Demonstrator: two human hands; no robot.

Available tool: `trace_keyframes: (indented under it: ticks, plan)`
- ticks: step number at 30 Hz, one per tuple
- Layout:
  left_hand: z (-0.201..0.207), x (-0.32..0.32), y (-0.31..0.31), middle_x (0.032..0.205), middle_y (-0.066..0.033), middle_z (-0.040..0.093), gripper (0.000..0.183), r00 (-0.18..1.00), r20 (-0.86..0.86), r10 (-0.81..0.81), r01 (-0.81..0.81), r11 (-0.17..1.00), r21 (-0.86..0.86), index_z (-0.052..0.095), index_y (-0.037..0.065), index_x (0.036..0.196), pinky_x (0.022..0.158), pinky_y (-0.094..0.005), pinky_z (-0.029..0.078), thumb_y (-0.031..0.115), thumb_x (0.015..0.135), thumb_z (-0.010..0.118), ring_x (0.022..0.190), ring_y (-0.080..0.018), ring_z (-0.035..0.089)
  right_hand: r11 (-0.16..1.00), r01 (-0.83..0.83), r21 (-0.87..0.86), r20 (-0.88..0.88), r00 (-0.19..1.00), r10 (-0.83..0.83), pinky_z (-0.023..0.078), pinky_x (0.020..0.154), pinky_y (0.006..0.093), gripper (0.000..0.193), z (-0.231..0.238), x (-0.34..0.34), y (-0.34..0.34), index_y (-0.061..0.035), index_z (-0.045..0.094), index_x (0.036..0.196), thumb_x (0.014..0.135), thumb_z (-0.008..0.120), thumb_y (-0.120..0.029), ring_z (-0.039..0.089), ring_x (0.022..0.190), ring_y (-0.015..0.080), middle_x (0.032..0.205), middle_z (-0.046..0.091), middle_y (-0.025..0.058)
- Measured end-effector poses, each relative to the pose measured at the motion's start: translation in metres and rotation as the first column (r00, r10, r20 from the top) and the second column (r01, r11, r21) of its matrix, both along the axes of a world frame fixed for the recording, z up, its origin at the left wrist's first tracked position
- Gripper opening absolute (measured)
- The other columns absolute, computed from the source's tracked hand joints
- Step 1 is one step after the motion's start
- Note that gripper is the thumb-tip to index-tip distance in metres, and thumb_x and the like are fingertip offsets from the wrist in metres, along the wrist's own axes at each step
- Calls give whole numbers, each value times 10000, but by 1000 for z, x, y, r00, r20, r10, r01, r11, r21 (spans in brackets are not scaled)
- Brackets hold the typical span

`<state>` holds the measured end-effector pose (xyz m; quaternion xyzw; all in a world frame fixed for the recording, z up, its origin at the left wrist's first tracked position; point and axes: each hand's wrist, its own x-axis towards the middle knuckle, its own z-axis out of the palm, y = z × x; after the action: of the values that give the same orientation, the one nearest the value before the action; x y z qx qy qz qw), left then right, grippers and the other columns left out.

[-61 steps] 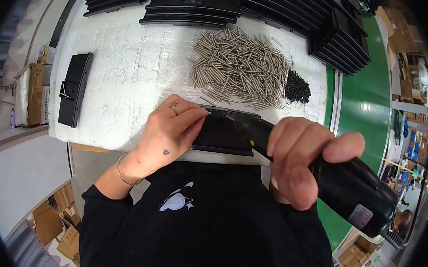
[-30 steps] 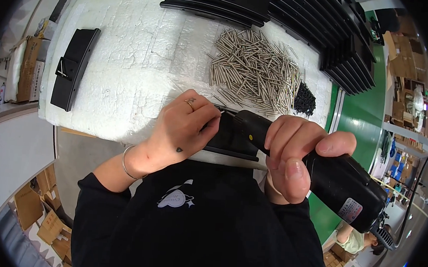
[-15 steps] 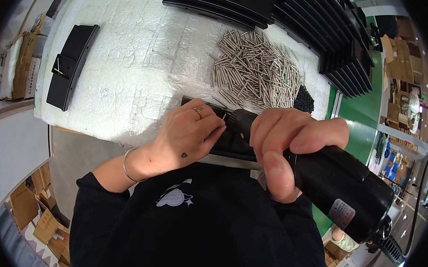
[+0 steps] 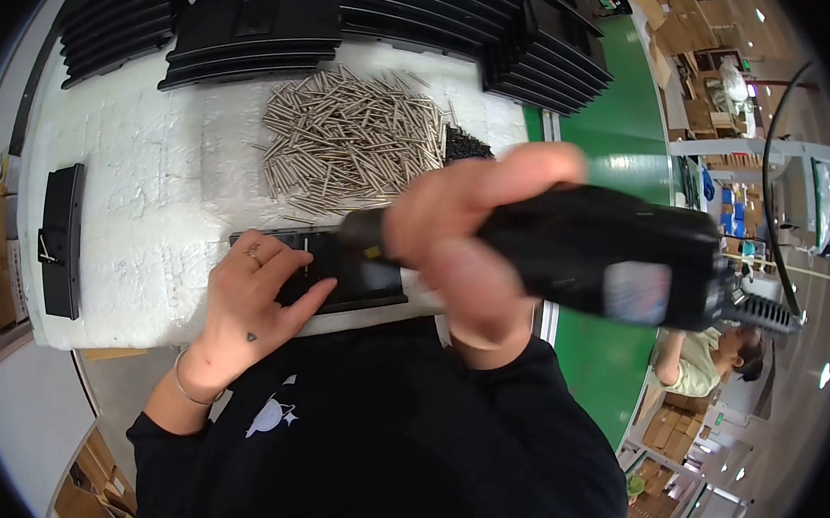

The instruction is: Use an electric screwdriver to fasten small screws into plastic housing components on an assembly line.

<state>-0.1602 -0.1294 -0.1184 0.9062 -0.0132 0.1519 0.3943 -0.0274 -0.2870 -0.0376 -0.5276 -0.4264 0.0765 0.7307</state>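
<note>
A white-covered table [image 4: 150, 192] is being half filled with parts, and along its far side several stacks of black panels [image 4: 256, 51] are being supported. A black power screwdriver [image 4: 599, 243], blurred, is being held slantwise above the near edge, its nose being pointed left over a work panel [image 4: 370, 285]. That panel is being laid flat on the table's near edge, directly before the body; whether it is being touched by the tool's tip cannot be told. Just beyond, space is being taken up by a heap of metal pins [image 4: 351, 139]. The tool's body is being gripped by the right hand [image 4: 455, 233], with fingers being wrapped around it. The panel's left part is being covered by the left hand [image 4: 259, 291], its thumb and forefinger being held spread. At the far left, a separate panel [image 4: 62, 234] is being borne by the table. Small black pieces [image 4: 466, 145] are being partly hidden behind the right hand. Beside the left forefinger, a single silver pin [image 4: 307, 251] is being seen over the work panel.
</note>
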Motion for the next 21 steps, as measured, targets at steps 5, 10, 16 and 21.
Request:
trace_keyframes:
  ticks: [5, 10, 16, 21]
  plan:
    - [23, 5, -1, 1278, -141, 508, 703, 986, -67, -152, 160, 976, 144, 625, 85, 1171, 998, -454, 366, 290, 540, 856, 1168, -349, 471, 895, 441, 67, -122, 894, -431, 426, 545, 306, 299, -9, 22, -48, -47, 485, 1086, 797, 559, -25, 430, 500, 133, 686, 490, 51]
    - [8, 6, -14, 1239, -136, 523, 701, 970, -82, -227, 238, 953, 185, 625, 109, 1177, 962, -457, 393, 233, 528, 860, 1117, -340, 498, 820, 571, 49, -205, 809, -551, 434, 549, 313, 270, -28, 34, -61, -32, 500, 1039, 778, 550, 17, 431, 506, 140, 703, 493, 55]
    - [20, 20, -30, 1205, -115, 539, 598, 979, -63, -195, 200, 976, 84, 645, 109, 1122, 954, -470, 396, 263, 582, 852, 1127, -336, 484, 850, 516, 107, -195, 849, -491, 427, 552, 310, 284, -34, 35, -68, -54, 489, 1073, 799, 555, -15, 421, 502, 133, 678, 472, 42]
    - [23, 58, -36, 1070, -62, 594, 400, 962, 108, -250, 228, 957, 180, 668, 93, 1003, 975, -488, 385, 255, 668, 814, 1112, -321, 499, 918, 336, 209, -100, 942, -322, 377, 525, 279, 308, -8, 13, -69, -67, 455, 1124, 829, 539, -47, 377, 487, 105, 628, 404, -2]
